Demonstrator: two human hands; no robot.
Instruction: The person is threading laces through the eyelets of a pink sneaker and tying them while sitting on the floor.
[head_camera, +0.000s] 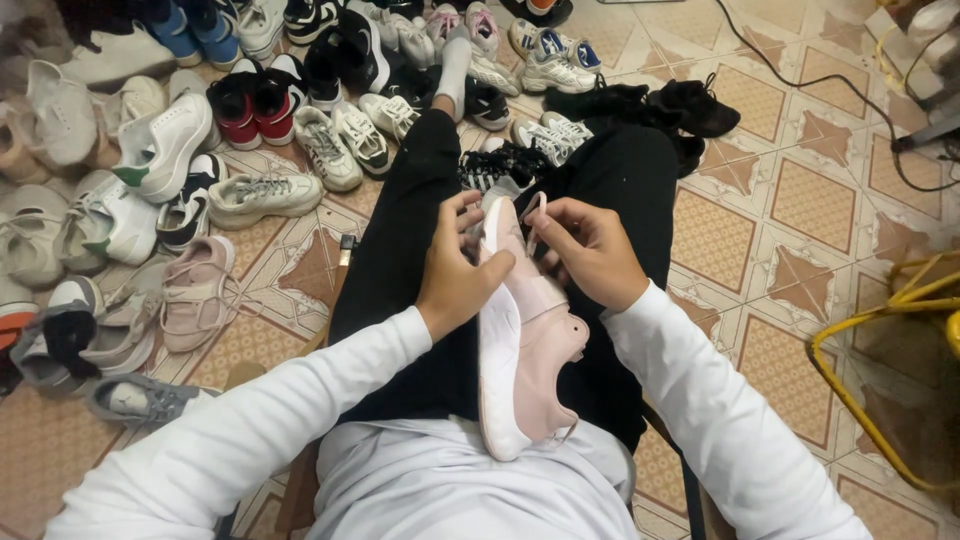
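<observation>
A pale pink sneaker (527, 345) with a white sole lies on my lap, toe pointing away from me, heel against my white shirt. My left hand (455, 270) grips the sneaker's left side near the toe, thumb over the upper. My right hand (590, 250) pinches a white lace (532, 215) at the front of the same sneaker. My legs in black trousers (410, 220) stretch out below the sneaker.
Many sneakers cover the patterned tile floor (790, 220) to the left and ahead: white ones (165, 145), a red and black pair (250, 105), a pink one (195, 295), black ones (690, 105). A yellow metal frame (880, 330) stands at right, and a black cable (800, 80) runs across the tiles.
</observation>
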